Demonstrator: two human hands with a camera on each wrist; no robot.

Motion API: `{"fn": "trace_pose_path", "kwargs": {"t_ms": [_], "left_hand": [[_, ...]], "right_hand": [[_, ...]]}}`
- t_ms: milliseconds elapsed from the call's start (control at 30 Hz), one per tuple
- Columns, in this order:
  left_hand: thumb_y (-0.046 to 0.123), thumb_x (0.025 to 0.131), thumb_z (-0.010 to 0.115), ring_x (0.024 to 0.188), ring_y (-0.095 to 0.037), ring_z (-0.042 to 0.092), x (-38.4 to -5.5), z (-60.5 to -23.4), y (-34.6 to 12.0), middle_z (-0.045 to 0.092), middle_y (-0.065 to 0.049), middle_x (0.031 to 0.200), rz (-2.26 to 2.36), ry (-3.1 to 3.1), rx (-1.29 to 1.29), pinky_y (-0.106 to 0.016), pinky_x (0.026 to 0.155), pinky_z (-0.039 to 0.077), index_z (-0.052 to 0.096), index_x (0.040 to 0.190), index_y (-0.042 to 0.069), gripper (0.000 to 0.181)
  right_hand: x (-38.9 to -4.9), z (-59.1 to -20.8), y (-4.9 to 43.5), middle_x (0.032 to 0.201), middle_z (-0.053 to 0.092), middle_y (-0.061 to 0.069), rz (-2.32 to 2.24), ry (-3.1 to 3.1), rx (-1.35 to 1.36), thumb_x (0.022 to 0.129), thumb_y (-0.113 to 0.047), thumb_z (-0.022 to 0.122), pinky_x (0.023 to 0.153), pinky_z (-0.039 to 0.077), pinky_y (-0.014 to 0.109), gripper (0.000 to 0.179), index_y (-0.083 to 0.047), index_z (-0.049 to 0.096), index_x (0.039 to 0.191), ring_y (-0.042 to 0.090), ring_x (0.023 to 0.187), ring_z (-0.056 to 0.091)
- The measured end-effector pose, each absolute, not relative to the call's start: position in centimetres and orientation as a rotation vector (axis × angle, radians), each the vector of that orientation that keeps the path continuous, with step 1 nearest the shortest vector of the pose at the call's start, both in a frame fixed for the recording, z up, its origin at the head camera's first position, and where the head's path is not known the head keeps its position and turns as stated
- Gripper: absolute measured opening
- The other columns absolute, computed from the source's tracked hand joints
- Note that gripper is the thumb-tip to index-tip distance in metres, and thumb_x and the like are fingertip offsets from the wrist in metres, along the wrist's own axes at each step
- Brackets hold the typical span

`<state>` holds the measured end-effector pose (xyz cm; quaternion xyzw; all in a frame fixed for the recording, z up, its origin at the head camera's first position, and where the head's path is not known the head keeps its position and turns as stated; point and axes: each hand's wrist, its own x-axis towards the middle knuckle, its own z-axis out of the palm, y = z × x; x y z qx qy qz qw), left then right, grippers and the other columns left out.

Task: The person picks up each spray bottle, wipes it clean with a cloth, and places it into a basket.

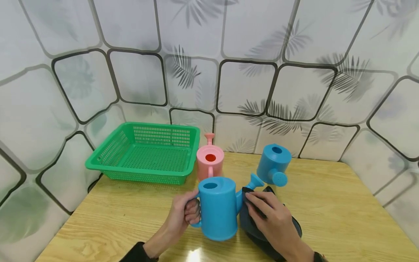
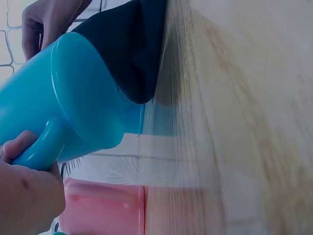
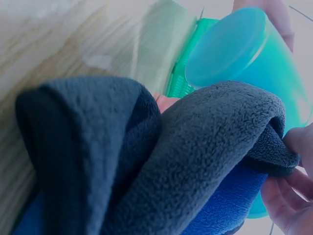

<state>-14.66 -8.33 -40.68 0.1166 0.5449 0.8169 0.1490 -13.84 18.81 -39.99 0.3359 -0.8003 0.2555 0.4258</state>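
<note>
My left hand point(image 1: 181, 213) grips the handle of a blue watering can point(image 1: 218, 213), its fingers curled round it. The can is held tilted above the wooden table in the left wrist view. On its right side my right hand point(image 1: 275, 220) pinches a dark grey cloth point(image 1: 251, 227) against the spout, just below the flared blue sprinkler head. Fleecy folds of the cloth point(image 3: 195, 147) hang down in the right wrist view, with a bright blue side showing. Part of the spout is hidden behind the cloth and fingers.
A pink watering can point(image 1: 210, 163) stands behind the held one. Further right stands a second blue watering can point(image 1: 275, 162), its sprinkler head facing me. The green plastic basket point(image 1: 142, 176) sits at the back left, and a patterned curtain point(image 1: 193, 83) hangs behind the table point(image 1: 337, 211).
</note>
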Motion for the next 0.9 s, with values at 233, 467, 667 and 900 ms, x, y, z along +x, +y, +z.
{"fn": "trace_pose_path", "kwargs": {"t_ms": [233, 467, 667, 900], "left_hand": [[0.029, 0.107, 0.044, 0.045, -0.001, 0.032, -14.5, -40.9, -8.2, 0.03, 0.013, 0.052, 2.337, 1.551, 0.308, -0.018, 0.051, 0.034, 0.029, 0.059, 0.021, 0.051], [0.031, 0.106, 0.044, 0.045, -0.002, 0.032, -14.6, -41.0, -8.3, 0.031, 0.013, 0.052, 2.328, 1.564, 0.275, -0.018, 0.051, 0.034, 0.029, 0.059, 0.022, 0.051], [0.034, 0.107, 0.043, 0.045, 0.0, 0.033, -14.6, -41.0, -8.3, 0.031, 0.015, 0.051, 2.361, 1.463, 0.224, -0.017, 0.05, 0.033, 0.027, 0.058, 0.023, 0.053], [0.046, 0.108, 0.043, 0.046, 0.002, 0.033, -14.2, -41.0, -7.9, 0.031, 0.015, 0.052, 2.491, 1.134, 0.065, -0.014, 0.051, 0.03, 0.027, 0.059, 0.025, 0.055]], "right_hand": [[-14.1, -39.8, 19.5, 0.099, 0.072, 0.009, 0.619, -2.003, 0.759, 0.106, -0.038, 0.05, 0.088, 0.054, 0.012, 0.042, -0.006, 0.077, 0.108, 0.024, 0.084, 0.071], [-14.2, -39.1, 19.9, 0.098, 0.072, 0.012, 0.652, -1.994, 0.701, 0.105, -0.038, 0.053, 0.091, 0.05, 0.007, 0.043, -0.002, 0.077, 0.106, 0.025, 0.083, 0.07], [-14.3, -38.6, 20.2, 0.098, 0.074, 0.009, 0.661, -1.971, 0.675, 0.104, -0.04, 0.056, 0.088, 0.051, 0.006, 0.042, -0.005, 0.078, 0.106, 0.02, 0.082, 0.073], [-13.9, -39.0, 19.7, 0.099, 0.074, 0.008, 0.855, -1.959, 0.723, 0.101, -0.041, 0.06, 0.087, 0.051, 0.006, 0.038, -0.008, 0.078, 0.108, 0.008, 0.089, 0.07]]}}
